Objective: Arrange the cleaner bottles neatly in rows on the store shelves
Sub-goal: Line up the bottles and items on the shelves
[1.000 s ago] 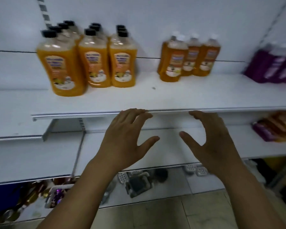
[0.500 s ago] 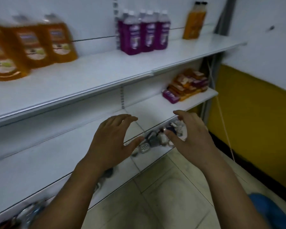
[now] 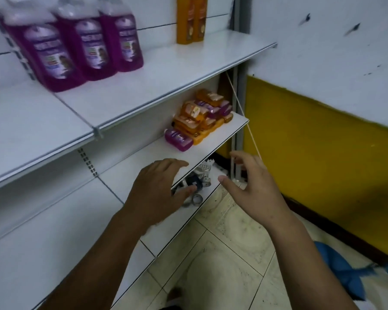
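The left hand [image 3: 157, 191] and right hand [image 3: 253, 186] hover empty, fingers apart and loosely bent, short of the heap of small bottles [image 3: 199, 115] lying toward the right end of the middle shelf [image 3: 157, 157]. Tugging a low one could spill the stack over the open edge. The front purple bottle [image 3: 178, 139] lies flat, long axis running back-to-front; blur hides which end is the cap.

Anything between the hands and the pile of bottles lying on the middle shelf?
Nothing visible. The left hand and right hand hover open, short of the pile of bottles; only bare middle shelf lies between. A purple bottle lies at the pile's near edge. A thin string slants past the shelf's end, close by the right hand.
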